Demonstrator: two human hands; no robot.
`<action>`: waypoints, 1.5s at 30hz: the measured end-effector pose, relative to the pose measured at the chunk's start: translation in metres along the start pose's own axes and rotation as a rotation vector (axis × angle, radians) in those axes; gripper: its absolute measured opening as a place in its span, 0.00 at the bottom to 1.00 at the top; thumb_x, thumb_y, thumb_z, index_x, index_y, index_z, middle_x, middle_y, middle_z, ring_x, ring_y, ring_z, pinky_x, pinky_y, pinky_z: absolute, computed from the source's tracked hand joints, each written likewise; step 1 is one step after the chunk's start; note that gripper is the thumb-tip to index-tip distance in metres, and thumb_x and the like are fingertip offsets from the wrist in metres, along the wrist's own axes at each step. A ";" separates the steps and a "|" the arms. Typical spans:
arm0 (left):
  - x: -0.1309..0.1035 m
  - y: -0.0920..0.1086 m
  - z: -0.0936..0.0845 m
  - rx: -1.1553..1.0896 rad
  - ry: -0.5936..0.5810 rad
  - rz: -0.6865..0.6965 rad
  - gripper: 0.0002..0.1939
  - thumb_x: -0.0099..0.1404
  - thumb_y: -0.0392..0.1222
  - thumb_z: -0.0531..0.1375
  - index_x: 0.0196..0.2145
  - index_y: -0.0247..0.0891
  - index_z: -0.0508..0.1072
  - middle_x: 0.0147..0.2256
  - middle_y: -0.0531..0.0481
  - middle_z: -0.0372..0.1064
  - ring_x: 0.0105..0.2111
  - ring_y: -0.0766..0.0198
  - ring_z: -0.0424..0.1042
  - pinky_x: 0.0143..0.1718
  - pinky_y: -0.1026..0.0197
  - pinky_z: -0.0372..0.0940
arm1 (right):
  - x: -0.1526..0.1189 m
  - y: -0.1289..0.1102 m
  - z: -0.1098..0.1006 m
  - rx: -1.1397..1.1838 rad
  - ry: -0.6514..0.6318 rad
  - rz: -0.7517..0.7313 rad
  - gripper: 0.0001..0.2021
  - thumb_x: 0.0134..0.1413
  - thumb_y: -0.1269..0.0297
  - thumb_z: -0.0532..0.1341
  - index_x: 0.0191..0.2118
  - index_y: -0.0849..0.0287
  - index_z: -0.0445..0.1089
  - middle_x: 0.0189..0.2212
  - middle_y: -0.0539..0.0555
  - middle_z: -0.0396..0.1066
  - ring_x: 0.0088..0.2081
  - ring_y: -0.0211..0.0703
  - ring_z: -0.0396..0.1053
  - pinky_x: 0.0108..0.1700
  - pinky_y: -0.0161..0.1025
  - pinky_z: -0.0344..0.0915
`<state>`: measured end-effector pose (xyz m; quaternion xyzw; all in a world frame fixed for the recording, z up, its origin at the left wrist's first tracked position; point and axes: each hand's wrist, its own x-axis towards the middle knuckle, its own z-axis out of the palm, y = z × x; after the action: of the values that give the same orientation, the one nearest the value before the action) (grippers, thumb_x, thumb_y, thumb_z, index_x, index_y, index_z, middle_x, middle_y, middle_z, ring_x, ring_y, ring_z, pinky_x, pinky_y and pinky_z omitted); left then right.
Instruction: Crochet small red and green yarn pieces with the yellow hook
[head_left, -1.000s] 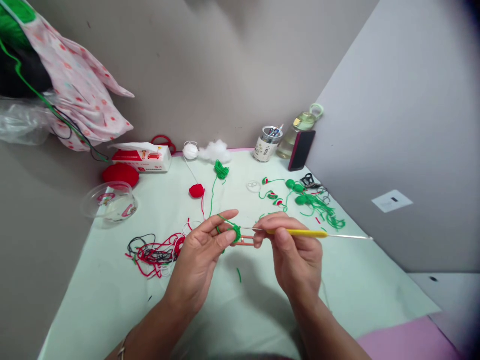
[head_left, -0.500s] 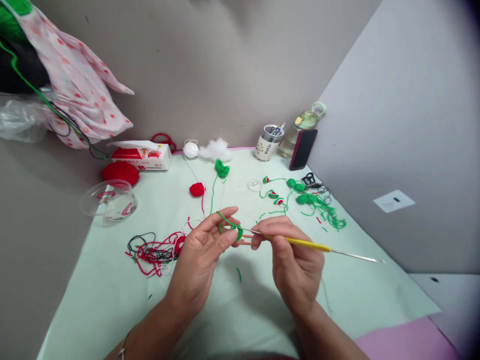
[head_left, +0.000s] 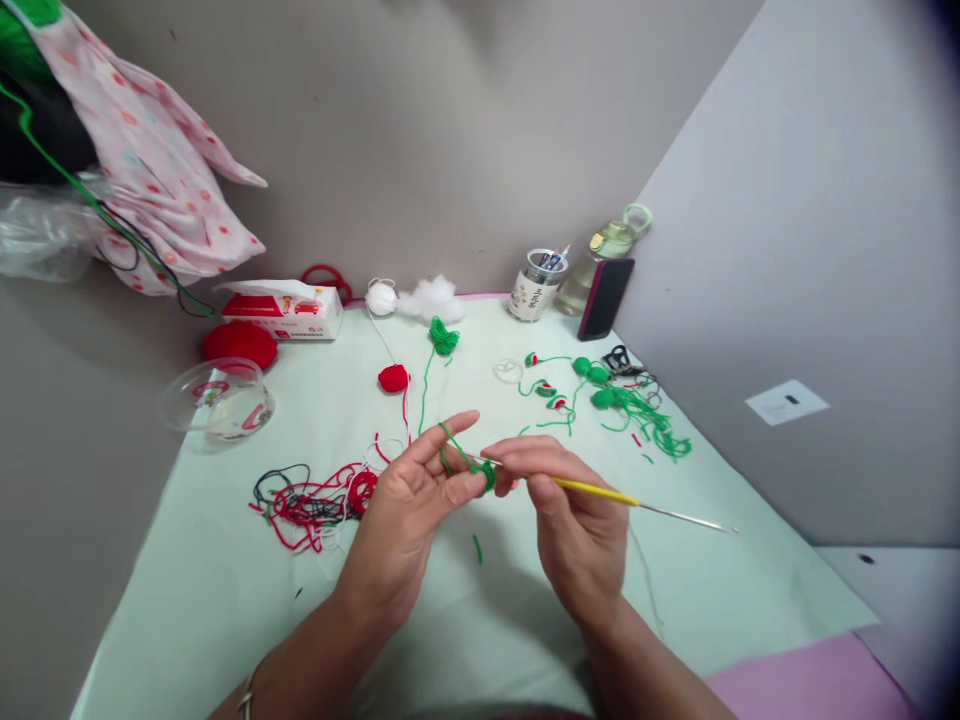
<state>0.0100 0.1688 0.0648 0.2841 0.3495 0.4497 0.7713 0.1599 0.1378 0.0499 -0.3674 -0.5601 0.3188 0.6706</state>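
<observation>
Between the thumb and fingers of my left hand point(head_left: 409, 510) is a small green crocheted piece point(head_left: 488, 474). Green yarn runs from it over my raised left index finger. My right hand point(head_left: 581, 530) is closed round the yellow handle of a crochet hook point(head_left: 600, 490). The hook's thin metal tip points left and touches the green piece or its yarn; the exact stitch is too small to make out. Its other metal end sticks out to the right. Beyond my hands a green yarn bundle point(head_left: 444, 338) lies with a strand leading toward my left hand.
Tangled red, black and white yarn point(head_left: 311, 505) lies left. Behind are a red yarn ball point(head_left: 393, 378), plastic bowl point(head_left: 244, 412), tissue box point(head_left: 289, 312), pen can point(head_left: 529, 287), bottle point(head_left: 577, 280) and phone point(head_left: 607, 300). Green pieces point(head_left: 546, 390) and yarn point(head_left: 652, 420) lie right.
My right hand and the hook have moved left, closer to my left hand. The hook tip now reaches further past the green piece, which has shifted slightly right.
</observation>
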 end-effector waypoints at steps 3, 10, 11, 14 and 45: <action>-0.001 0.002 0.000 -0.004 0.011 -0.018 0.34 0.57 0.41 0.79 0.60 0.45 0.79 0.33 0.55 0.75 0.37 0.65 0.71 0.46 0.60 0.64 | 0.001 0.003 0.000 0.124 0.032 0.070 0.09 0.73 0.62 0.63 0.47 0.47 0.83 0.42 0.52 0.84 0.36 0.38 0.76 0.37 0.37 0.75; -0.001 -0.001 -0.001 0.020 -0.058 -0.014 0.37 0.59 0.41 0.77 0.64 0.42 0.73 0.33 0.55 0.74 0.38 0.62 0.75 0.51 0.56 0.66 | 0.007 0.005 -0.002 0.275 0.067 0.248 0.08 0.69 0.56 0.67 0.42 0.50 0.84 0.37 0.50 0.83 0.33 0.35 0.77 0.36 0.32 0.77; -0.001 -0.002 -0.001 0.031 -0.058 -0.009 0.37 0.59 0.41 0.77 0.64 0.42 0.74 0.33 0.55 0.74 0.39 0.61 0.75 0.51 0.55 0.66 | 0.008 0.005 -0.001 0.287 0.070 0.270 0.08 0.69 0.56 0.67 0.41 0.50 0.84 0.37 0.51 0.84 0.33 0.35 0.77 0.36 0.32 0.77; -0.002 -0.006 -0.001 0.051 -0.040 0.008 0.36 0.59 0.41 0.77 0.64 0.43 0.74 0.35 0.54 0.75 0.40 0.61 0.75 0.51 0.56 0.67 | 0.007 0.006 0.001 0.289 0.064 0.298 0.07 0.67 0.56 0.69 0.41 0.50 0.85 0.37 0.51 0.83 0.32 0.36 0.78 0.36 0.33 0.78; 0.001 0.006 -0.001 0.113 -0.071 -0.009 0.27 0.60 0.41 0.77 0.56 0.40 0.79 0.28 0.57 0.73 0.24 0.72 0.67 0.29 0.65 0.63 | 0.006 0.008 -0.008 0.196 0.015 0.241 0.05 0.66 0.60 0.69 0.41 0.49 0.84 0.38 0.53 0.82 0.36 0.41 0.78 0.36 0.38 0.76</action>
<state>0.0064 0.1721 0.0679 0.3414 0.3483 0.4154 0.7679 0.1687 0.1460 0.0457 -0.3672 -0.4729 0.4474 0.6644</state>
